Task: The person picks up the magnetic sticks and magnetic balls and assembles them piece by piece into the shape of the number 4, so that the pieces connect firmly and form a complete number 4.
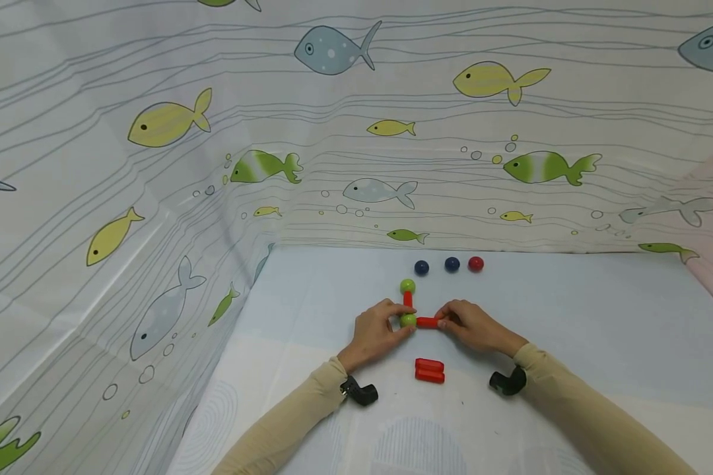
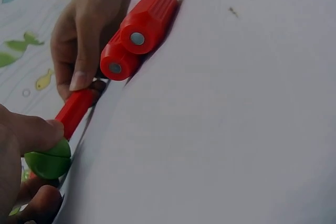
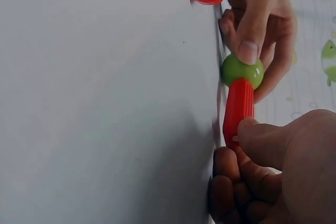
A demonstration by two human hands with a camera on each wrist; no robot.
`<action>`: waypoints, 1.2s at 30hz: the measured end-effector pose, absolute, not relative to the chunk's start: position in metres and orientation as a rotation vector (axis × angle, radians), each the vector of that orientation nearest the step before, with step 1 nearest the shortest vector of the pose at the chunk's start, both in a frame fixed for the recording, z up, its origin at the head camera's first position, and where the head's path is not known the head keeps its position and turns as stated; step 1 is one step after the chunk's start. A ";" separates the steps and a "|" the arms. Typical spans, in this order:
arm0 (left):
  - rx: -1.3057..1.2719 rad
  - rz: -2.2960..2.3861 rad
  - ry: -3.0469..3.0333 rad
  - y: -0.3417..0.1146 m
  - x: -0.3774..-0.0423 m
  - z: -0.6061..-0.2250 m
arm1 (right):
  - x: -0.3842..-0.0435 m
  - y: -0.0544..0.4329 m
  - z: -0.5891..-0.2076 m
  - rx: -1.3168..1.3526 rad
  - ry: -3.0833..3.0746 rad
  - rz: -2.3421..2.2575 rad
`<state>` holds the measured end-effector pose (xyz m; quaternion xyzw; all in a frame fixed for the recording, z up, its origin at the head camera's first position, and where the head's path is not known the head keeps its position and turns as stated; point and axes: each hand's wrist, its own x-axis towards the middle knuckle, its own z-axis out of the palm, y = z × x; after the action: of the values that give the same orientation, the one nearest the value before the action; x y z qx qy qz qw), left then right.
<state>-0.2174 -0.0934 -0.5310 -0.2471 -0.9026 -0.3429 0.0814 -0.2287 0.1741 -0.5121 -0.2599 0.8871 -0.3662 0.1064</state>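
With thumb and fingers, my left hand (image 1: 378, 333) pinches a green ball (image 1: 408, 320) on the table. A red magnetic rod (image 1: 427, 322) meets that ball on its right side, and my right hand (image 1: 472, 326) pinches the rod's other end. From the held ball a second red rod (image 1: 408, 300) runs away from me to another green ball (image 1: 407, 285). In the right wrist view the red rod (image 3: 239, 111) touches the green ball (image 3: 242, 71). The left wrist view shows the ball (image 2: 50, 160) partly covered by the left fingers.
Two loose red rods (image 1: 430, 371) lie side by side nearer me; their ends show metal discs in the left wrist view. Beyond the hands sit two dark blue balls (image 1: 421, 267) and a red ball (image 1: 476, 264). A fish-printed curtain (image 1: 344, 152) borders the table.
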 end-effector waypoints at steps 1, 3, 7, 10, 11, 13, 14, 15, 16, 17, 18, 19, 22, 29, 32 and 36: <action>-0.735 -1.024 -2.696 -0.093 -0.217 -0.531 | -0.229 0.174 -0.511 -0.766 2.611 -1.078; -0.732 -1.024 -2.694 -0.094 -0.217 -0.532 | -0.229 0.174 -0.510 -0.783 2.610 -1.076; -0.732 -1.040 -2.684 -0.095 -0.218 -0.534 | -0.232 0.175 -0.508 -0.789 2.621 -1.077; -0.726 -1.057 -2.692 -0.096 -0.217 -0.534 | -0.238 0.178 -0.508 -0.758 2.665 -1.086; -0.724 -1.060 -2.697 -0.096 -0.217 -0.535 | -0.241 0.179 -0.507 -0.738 2.689 -1.086; -0.717 -1.060 -2.708 -0.097 -0.217 -0.535 | -0.248 0.182 -0.506 -0.683 2.751 -1.089; -0.714 -1.059 -2.709 -0.097 -0.217 -0.535 | -0.252 0.184 -0.505 -0.655 2.787 -1.093; -0.712 -1.060 -2.708 -0.097 -0.217 -0.535 | -0.256 0.185 -0.504 -0.623 2.822 -1.094; -0.711 -1.060 -2.706 -0.097 -0.218 -0.535 | -0.260 0.187 -0.502 -0.584 2.852 -1.096; -0.711 -1.059 -2.703 -0.098 -0.218 -0.535 | -0.264 0.189 -0.501 -0.555 2.883 -1.097; -0.712 -1.059 -2.700 -0.098 -0.218 -0.534 | -0.268 0.191 -0.499 -0.529 2.911 -1.100; -0.713 -1.058 -2.696 -0.098 -0.218 -0.534 | -0.271 0.192 -0.498 -0.504 2.935 -1.098; -0.721 -1.061 -2.680 -0.099 -0.218 -0.534 | -0.281 0.197 -0.496 -0.438 2.977 -1.088; -0.741 -1.059 -2.679 -0.098 -0.220 -0.537 | -0.298 0.199 -0.500 -0.320 3.004 -0.990; -0.747 -1.053 -2.675 -0.098 -0.220 -0.539 | -0.303 0.198 -0.502 -0.301 2.991 -0.980; -0.750 -1.065 -2.663 -0.098 -0.220 -0.540 | -0.309 0.197 -0.504 -0.289 2.975 -0.953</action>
<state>-0.2205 -0.0975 -0.5396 -0.2521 -0.8948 -0.3578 0.0883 -0.3091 0.1965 -0.5036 -0.0922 0.9483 -0.3038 0.0023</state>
